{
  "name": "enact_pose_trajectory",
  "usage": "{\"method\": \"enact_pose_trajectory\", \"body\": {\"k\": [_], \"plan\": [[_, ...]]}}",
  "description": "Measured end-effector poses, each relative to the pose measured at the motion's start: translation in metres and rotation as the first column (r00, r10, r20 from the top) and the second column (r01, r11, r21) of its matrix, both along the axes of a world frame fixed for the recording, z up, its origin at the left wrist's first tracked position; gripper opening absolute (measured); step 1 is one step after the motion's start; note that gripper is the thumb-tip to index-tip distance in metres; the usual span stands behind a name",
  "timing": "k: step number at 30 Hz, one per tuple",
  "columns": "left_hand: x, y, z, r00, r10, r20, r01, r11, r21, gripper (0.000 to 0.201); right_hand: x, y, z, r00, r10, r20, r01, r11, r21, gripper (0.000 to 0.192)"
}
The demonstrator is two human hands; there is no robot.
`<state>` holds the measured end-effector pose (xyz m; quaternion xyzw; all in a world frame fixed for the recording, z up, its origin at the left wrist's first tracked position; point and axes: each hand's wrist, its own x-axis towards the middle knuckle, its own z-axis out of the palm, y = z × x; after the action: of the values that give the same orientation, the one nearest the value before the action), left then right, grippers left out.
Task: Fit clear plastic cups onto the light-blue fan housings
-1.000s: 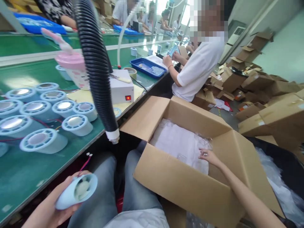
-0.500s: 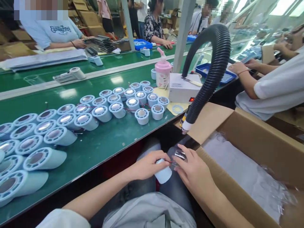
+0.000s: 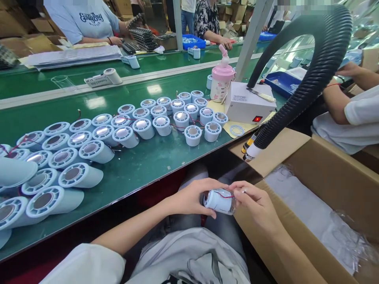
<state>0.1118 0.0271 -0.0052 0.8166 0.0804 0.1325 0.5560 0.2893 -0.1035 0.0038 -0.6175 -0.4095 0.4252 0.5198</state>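
Observation:
Above my lap, my left hand (image 3: 197,197) is closed around a light blue cylindrical housing (image 3: 218,202), which lies on its side. A clear plastic sleeve (image 3: 231,209) surrounds at least its right part. Thin red and dark wires run over the housing to the right. My right hand (image 3: 257,203) pinches the wire end at the sleeve's right edge, where a small white tip shows between the fingers. Many similar blue housings (image 3: 94,152), with round metallic centres, stand in rows on the green bench (image 3: 142,161) to my left.
An open cardboard box (image 3: 340,165) holding clear plastic sleeves stands at my right. A black flexible hose (image 3: 319,67) arches over it from a white box (image 3: 248,104). A pink-lidded cup (image 3: 222,81) stands behind. A co-worker's arm (image 3: 337,98) is at right; others sit across the bench.
The blue housing has turned onto its side, and the clear plastic from my right hand now surrounds it. My right hand has closed on the wire end. The view has shifted left.

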Motion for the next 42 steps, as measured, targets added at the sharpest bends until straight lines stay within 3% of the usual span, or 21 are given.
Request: {"method": "enact_pose_trajectory", "body": {"k": [3, 5, 6, 8, 10, 12, 17, 25, 35, 42], "plan": [[0.0, -0.003, 0.007, 0.999, -0.013, -0.044, 0.006, 0.987, -0.158, 0.068, 0.005, 0.0, 0.0, 0.996, 0.024, -0.092, -0.023, 1.0, 0.007, 0.034], [-0.001, -0.007, 0.008, 0.997, 0.032, -0.064, -0.051, 0.945, -0.323, 0.065, 0.008, -0.003, -0.001, 0.993, 0.117, -0.002, -0.116, 0.992, 0.045, 0.014], [-0.001, -0.009, 0.007, 0.996, 0.059, -0.067, -0.082, 0.907, -0.413, 0.064, 0.009, -0.005, -0.001, 0.983, 0.156, 0.094, -0.162, 0.985, 0.064, 0.014], [-0.002, -0.012, 0.005, 0.993, 0.094, -0.075, -0.12, 0.819, -0.561, 0.064, 0.01, -0.01, -0.002, 0.935, 0.194, 0.298, -0.229, 0.97, 0.086, 0.039], [-0.003, -0.014, 0.003, 0.993, 0.087, -0.076, -0.115, 0.77, -0.627, 0.066, 0.01, -0.015, -0.003, 0.898, 0.182, 0.4, -0.24, 0.966, 0.1, 0.043], [-0.004, -0.014, 0.003, 0.996, 0.056, -0.064, -0.084, 0.782, -0.617, 0.069, 0.01, -0.019, -0.003, 0.908, 0.182, 0.377, -0.232, 0.969, 0.09, 0.039], [-0.006, -0.012, 0.011, 0.999, 0.032, -0.013, -0.035, 0.878, -0.478, 0.071, 0.01, -0.024, 0.002, 0.964, 0.213, 0.16, -0.222, 0.975, 0.035, 0.038], [-0.008, -0.012, 0.019, 0.998, 0.026, 0.056, -0.007, 0.948, -0.318, 0.076, 0.009, -0.024, 0.009, 0.964, 0.236, -0.119, -0.241, 0.97, -0.027, 0.041], [-0.011, -0.01, 0.018, 0.994, -0.021, 0.108, 0.046, 0.972, -0.232, 0.079, 0.002, -0.018, 0.013, 0.917, 0.175, -0.359, -0.215, 0.974, -0.074, 0.04], [-0.013, -0.009, 0.016, 0.994, -0.019, 0.106, 0.038, 0.983, -0.181, 0.079, -0.001, -0.014, 0.009, 0.891, 0.125, -0.436, -0.221, 0.959, -0.178, 0.046]]}}
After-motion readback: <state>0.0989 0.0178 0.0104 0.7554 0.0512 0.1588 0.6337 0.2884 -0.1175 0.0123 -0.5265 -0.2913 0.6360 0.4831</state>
